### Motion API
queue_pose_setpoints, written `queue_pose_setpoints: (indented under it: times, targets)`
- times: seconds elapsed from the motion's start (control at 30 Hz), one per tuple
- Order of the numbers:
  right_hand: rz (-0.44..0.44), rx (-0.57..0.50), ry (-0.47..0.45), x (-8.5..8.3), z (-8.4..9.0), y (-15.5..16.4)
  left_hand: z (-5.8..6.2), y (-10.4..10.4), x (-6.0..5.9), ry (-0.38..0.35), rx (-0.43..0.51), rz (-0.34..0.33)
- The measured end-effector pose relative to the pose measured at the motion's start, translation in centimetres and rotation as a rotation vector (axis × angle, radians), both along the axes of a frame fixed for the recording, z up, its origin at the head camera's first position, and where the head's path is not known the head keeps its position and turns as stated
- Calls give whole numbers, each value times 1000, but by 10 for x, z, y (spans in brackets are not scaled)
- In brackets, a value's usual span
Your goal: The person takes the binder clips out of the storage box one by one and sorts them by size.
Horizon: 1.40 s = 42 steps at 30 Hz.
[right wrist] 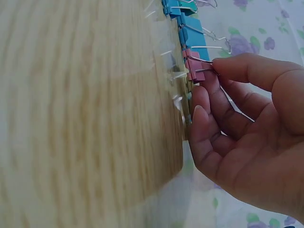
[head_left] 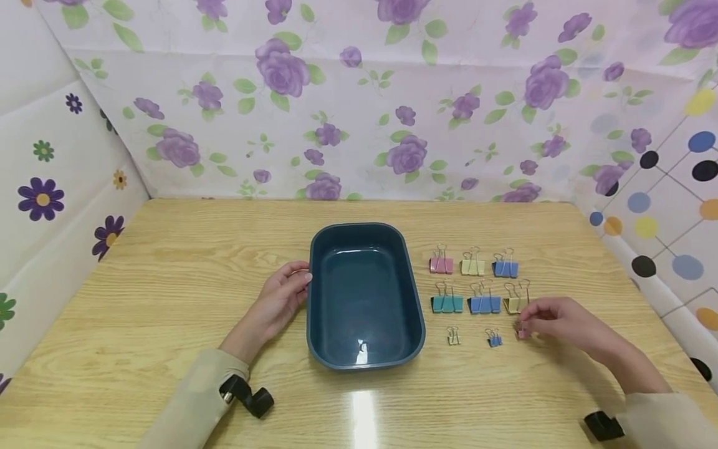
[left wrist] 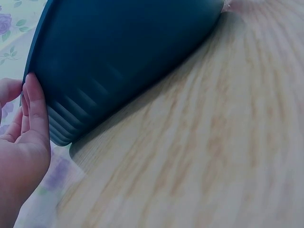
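My left hand (head_left: pixel 284 296) grips the left rim of a dark blue plastic basin (head_left: pixel 367 358), thumb at the edge and fingers against the outer wall (left wrist: pixel 109 80). On the right, my right hand (head_left: pixel 561 321) pinches a small pink binder clip (head_left: pixel 523 330) by its wire handles. In the right wrist view the pink clip (right wrist: pixel 195 69) sits between thumb and fingertips, low at the table surface. Left of it stand a small blue binder clip (head_left: pixel 493 340) and a small pale yellow one (head_left: pixel 454 337).
Behind stand larger binder clips in two rows: pink (head_left: pixel 441 265), pale yellow (head_left: pixel 473 267) and blue (head_left: pixel 506 269) at the back, then teal (head_left: pixel 447 304), blue (head_left: pixel 485 305) and yellow (head_left: pixel 513 304). The wooden table (head_left: pixel 224 231) meets flowered cloth (head_left: pixel 348 125) at its back edge.
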State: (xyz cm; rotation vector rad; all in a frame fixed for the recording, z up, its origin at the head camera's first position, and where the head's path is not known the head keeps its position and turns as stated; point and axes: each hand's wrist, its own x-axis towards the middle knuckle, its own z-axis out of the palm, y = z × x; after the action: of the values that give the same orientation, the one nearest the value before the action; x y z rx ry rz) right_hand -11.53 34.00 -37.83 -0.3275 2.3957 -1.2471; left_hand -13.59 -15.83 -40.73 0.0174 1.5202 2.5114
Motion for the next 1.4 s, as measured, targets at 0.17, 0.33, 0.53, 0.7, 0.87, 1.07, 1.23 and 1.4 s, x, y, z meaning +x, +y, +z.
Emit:
queue_pose_setpoints:
  times: [0.17,0.33,0.53,0.7,0.87,1.07,1.23,1.4]
  targets:
    - [-15,7,-26,1,-1,5,1,0,0,3,11,0]
    - [1,-17,-33,1,-2,7,1,0,-1,2,8,0]
    - [9,-65,-61,2,-5,8,0,0,-2,-2,9,-1]
    - [15,-82,-74,4,-6,9,0,2,-1,-8,8,1]
    - [2,-48,-39,6,-5,13,-1,4,-3,2,8,-6]
    - [-80,44,28,11,3,16,-2,5,-5,15,11,-16]
    - [-99,46,71,15,14,6,-4,3,-4,8,-1,1]
    - [-68,59,96,18,26,-12,-3,-2,-1,2,-4,30]
